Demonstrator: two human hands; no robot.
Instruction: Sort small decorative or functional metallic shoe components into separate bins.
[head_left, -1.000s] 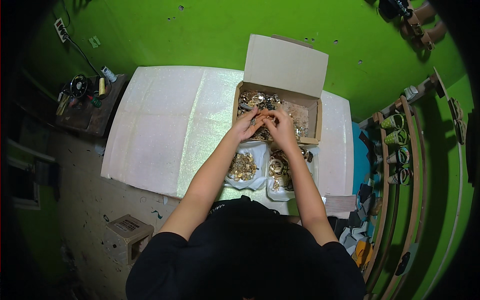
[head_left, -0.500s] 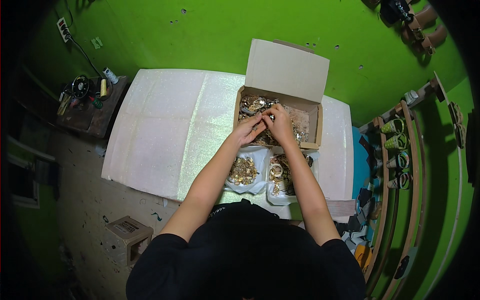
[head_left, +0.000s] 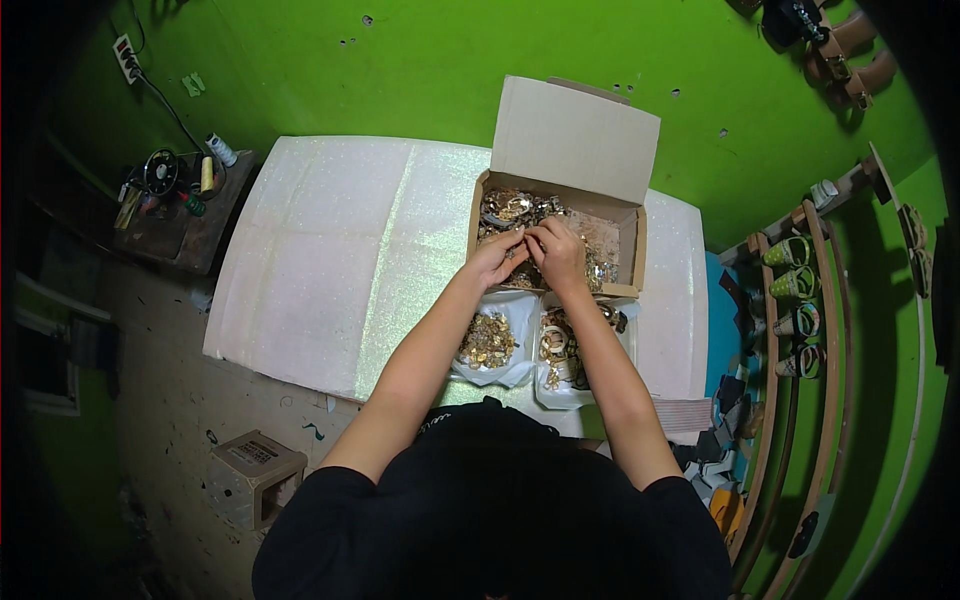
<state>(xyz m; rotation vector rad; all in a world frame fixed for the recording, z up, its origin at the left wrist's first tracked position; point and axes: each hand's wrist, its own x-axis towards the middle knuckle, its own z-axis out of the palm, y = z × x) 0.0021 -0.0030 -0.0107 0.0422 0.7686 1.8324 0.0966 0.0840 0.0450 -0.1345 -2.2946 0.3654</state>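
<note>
An open cardboard box [head_left: 640,255] with its lid raised holds a heap of shiny metal buckles and trims [head_left: 510,207]. Over its front part my left hand [head_left: 494,262] and my right hand [head_left: 558,250] meet, fingertips pinched together. Whatever lies between the fingertips is too small to make out. In front of the box on the left, a white plastic-lined container [head_left: 520,370] holds small gold-coloured pieces [head_left: 488,340]. Beside it, partly under my right forearm, a white tub [head_left: 570,398] contains rings and dark and gold fittings [head_left: 552,345].
The box and containers stand on a table with a pale, glittery cover [head_left: 310,230]. A sewing machine table [head_left: 180,220] with thread spools is at far left. Sandals hang on a wooden rack [head_left: 825,290] at right. A carton [head_left: 255,475] sits on the floor.
My right hand has tilted slightly, its fingers lower and closer to my left fingertips. The left hand stays almost in place.
</note>
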